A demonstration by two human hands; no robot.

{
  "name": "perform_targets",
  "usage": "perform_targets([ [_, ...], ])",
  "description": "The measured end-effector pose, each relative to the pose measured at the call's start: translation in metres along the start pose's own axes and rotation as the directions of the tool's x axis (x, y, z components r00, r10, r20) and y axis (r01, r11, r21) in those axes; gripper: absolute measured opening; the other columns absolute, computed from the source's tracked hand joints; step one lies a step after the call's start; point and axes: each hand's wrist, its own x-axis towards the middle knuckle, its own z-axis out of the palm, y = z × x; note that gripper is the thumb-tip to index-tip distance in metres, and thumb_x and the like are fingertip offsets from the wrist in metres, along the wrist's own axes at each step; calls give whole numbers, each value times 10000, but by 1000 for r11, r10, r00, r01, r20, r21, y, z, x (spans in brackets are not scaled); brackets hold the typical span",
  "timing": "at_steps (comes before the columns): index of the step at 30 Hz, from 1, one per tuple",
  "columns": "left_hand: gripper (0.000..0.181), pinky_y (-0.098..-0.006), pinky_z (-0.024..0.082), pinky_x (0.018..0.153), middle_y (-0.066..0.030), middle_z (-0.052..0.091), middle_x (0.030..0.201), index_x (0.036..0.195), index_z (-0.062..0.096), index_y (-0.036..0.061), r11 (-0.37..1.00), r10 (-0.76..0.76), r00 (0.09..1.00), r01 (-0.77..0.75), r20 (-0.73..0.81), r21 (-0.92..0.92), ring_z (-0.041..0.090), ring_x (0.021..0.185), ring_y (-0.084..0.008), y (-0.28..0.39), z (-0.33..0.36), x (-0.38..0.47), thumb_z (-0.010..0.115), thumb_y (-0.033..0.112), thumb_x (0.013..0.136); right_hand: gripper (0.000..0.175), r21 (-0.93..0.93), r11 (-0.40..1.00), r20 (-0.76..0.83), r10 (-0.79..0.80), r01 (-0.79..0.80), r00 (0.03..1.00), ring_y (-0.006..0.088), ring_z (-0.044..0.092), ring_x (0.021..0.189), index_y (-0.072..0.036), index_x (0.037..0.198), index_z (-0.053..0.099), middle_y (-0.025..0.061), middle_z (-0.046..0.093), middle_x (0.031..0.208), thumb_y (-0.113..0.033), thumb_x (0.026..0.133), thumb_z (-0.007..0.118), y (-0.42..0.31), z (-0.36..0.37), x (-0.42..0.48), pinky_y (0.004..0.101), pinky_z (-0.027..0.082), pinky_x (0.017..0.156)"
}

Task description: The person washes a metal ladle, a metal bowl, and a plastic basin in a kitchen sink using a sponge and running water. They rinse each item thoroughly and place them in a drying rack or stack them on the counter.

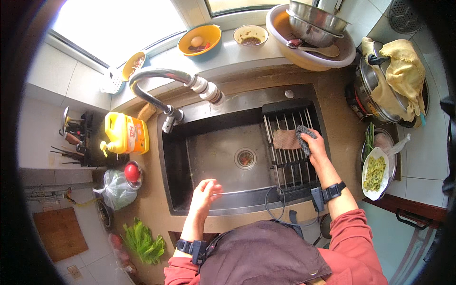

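At the right side of the sink, my right hand (pixel 315 144) pinches a crumpled dark grey scrubbing cloth (pixel 304 139). Beside it a pinkish, textured dishcloth (pixel 286 139) lies across the metal bars of a drying rack (pixel 290 167). The rack spans the right end of the dark sink (pixel 217 137). My left hand (pixel 206 193) hovers over the front rim, its fingers loosely bent and apart, with nothing in them. A drain strainer (pixel 245 159) with food scraps in it sits in the basin floor.
A curved faucet (pixel 160 73) reaches over the sink's back left. Left stand a yellow detergent jug (pixel 126 133), a red round item in a bowl (pixel 132 172) and leafy greens (pixel 144 242). Basins (pixel 310 64) and bowls line the sill; a covered pot (pixel 384 85) and food plate (pixel 375 172) stand right.
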Motion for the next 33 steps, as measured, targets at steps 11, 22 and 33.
perform_targets([
  [11,311,-317,511,782,-112,609,941,1068,545,33,998,63,994,-66,-93,-25,617,863,-202,-12,-15,-25,569,289,893,389,-383,909,173,-103,163,980,190,549,1014,-13,1175,535,112,575,1129,-167,828,619,-18,3,-8,309,442,856],
  [22,324,-303,510,771,-100,611,948,1077,543,43,988,132,990,-136,-54,-75,613,860,-174,-32,-69,-44,535,319,907,222,-546,688,454,-235,477,859,79,525,773,-37,1030,596,9,590,875,-143,835,601,11,-17,-29,219,419,663],
  [33,285,-288,520,734,-76,625,898,1051,550,61,953,182,971,-213,-156,-217,619,809,-152,-54,-201,-86,560,296,891,170,-632,653,461,-116,417,880,54,465,662,-70,982,609,-33,548,784,-117,819,601,26,53,-118,203,382,585],
])
